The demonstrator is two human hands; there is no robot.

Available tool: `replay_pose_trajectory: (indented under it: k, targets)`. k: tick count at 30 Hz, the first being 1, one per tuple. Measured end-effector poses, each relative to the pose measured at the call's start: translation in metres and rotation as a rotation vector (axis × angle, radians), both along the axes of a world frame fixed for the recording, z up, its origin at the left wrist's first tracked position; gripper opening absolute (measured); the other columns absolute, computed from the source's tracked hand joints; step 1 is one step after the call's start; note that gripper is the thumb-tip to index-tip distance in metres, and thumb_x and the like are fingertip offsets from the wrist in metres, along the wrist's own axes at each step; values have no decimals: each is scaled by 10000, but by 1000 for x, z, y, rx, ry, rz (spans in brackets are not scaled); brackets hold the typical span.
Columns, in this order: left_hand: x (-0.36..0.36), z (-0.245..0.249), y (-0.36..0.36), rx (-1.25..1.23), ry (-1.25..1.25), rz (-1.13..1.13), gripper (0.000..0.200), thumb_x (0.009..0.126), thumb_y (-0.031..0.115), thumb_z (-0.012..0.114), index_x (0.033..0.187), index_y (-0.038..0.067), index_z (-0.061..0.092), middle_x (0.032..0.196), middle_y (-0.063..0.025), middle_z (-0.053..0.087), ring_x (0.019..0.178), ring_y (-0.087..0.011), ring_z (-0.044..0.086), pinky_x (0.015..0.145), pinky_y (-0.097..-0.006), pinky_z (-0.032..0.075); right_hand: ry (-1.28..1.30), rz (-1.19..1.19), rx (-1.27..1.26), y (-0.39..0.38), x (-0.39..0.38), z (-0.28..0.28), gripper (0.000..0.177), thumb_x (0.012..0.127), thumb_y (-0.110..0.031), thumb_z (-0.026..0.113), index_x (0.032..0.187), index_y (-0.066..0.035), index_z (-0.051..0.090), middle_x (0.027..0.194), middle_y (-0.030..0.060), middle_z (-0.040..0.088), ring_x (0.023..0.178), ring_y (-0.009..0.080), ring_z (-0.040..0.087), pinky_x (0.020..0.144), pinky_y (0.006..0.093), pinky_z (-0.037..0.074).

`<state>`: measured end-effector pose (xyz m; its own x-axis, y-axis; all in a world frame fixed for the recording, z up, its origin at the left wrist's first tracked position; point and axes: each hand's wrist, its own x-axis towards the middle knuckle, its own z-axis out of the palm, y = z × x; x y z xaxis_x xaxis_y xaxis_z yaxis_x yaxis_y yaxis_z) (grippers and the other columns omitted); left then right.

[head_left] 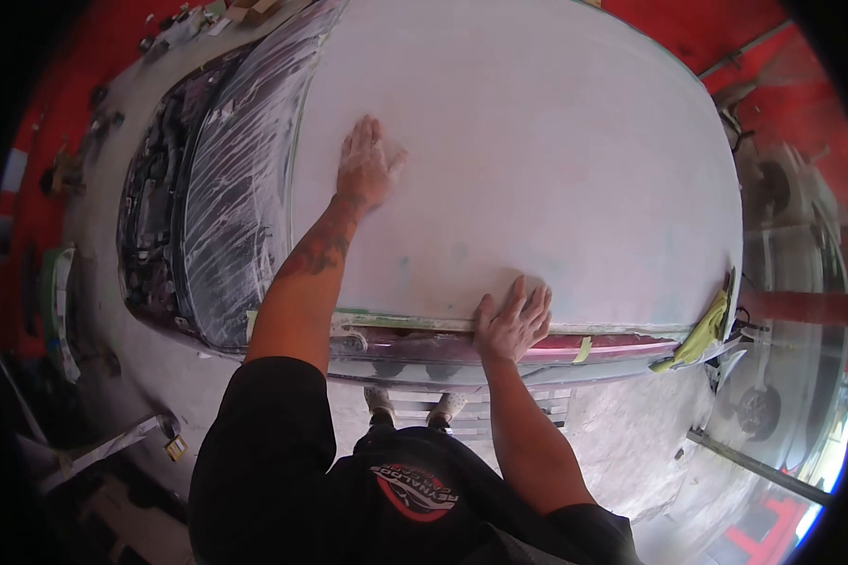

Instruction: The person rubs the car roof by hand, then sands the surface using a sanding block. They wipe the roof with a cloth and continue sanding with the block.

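Observation:
A car roof in dull, pale grey fills the middle of the view, with faint greenish spots near its near side. My left hand lies on it towards the windshield end, palm down, fingers stretched out and dusted whitish. Nothing shows in its grasp, though the underside is hidden. At the near edge my right hand rests with fingers spread on the roof, its heel over the maroon door frame. Green masking tape runs along that edge. Wrinkled clear plastic sheeting covers the windshield area.
An exposed engine bay lies at the left end. A yellow-green cloth hangs at the car's right rear corner. My feet stand beside or on a slatted step. A metal stand is at lower left.

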<state>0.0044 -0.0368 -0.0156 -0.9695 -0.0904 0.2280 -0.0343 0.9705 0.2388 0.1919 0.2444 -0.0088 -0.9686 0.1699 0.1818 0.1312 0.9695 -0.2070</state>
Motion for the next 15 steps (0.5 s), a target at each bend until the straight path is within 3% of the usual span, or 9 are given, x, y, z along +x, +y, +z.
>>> replay_pose_trajectory:
  k: [3,15]
  targets:
    - [16,0,4,28,38,-14,768,936,449,493,1434,-90,268,1517,-228,248,1429,-333,200,1167,-449,164,-12,10,15,1,-1,-3,681,863,-432,565,1434,-146,330,1460,238,272,1413,385,184,1076,586,190]
    - [84,8,23,18,99,-69,770,912,416,549,1393,-133,305,1472,-262,293,1380,-367,270,1124,-465,237,36,9,28,0,-2,-3,663,862,-438,562,1421,-152,351,1447,230,303,1404,378,221,1066,579,212]
